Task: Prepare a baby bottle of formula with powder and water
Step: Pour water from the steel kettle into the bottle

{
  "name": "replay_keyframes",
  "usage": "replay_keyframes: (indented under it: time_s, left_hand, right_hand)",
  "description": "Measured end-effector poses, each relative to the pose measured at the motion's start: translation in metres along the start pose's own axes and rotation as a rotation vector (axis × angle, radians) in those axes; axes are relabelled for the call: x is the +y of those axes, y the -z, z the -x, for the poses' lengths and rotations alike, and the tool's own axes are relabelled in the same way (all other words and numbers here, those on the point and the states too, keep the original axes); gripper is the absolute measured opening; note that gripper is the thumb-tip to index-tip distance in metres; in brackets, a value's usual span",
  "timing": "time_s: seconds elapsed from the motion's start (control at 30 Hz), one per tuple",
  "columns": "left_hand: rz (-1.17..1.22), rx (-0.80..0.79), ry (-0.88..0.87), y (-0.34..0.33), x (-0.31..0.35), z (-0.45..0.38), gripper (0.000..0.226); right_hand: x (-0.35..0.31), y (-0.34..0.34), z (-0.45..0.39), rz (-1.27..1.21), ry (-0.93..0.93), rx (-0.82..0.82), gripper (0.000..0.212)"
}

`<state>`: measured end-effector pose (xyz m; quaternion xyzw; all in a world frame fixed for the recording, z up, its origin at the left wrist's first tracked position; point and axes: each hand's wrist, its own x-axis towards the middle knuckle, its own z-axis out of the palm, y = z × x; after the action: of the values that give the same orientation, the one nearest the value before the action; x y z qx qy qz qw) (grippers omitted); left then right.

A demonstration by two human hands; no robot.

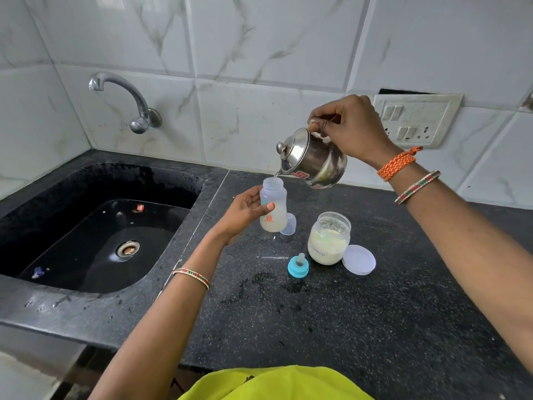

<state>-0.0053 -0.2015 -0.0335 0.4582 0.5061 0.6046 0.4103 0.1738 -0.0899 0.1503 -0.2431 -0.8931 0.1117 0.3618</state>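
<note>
My left hand [245, 210] grips a clear baby bottle [273, 197], held upright just above the black counter [346, 327], with pale cloudy liquid in its lower half. My right hand [349, 127] holds a small steel kettle [313, 158] by its top handle. The kettle is tilted left, its spout at the bottle's open mouth, and a thin stream of water runs in. An open jar of white formula powder [328, 239] stands to the right. Its white lid [359, 259] leans beside it. The blue teat ring [298, 266] lies in front of the jar. A clear bottle cap [290, 225] sits behind the bottle.
A black sink [95, 226] with a drain and bits of debris fills the left side, under a metal tap [127, 102] on the tiled wall. A switch and socket panel [416, 119] is on the wall at the right. Water drops spot the counter near the teat.
</note>
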Motion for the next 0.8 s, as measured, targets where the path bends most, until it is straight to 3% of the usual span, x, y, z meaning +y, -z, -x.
replay_keyframes:
  time_s: [0.37,0.8]
  left_hand:
    - [0.125,-0.160,0.027,0.018,0.031,-0.002,0.091]
    - [0.038,-0.202,0.011,0.026,0.041,-0.003,0.081]
  right_hand:
    - [0.004,0.006,-0.002,-0.260,-0.106,0.021,0.011]
    - [-0.003,0.013,-0.015,-0.129,0.040,-0.027,0.012]
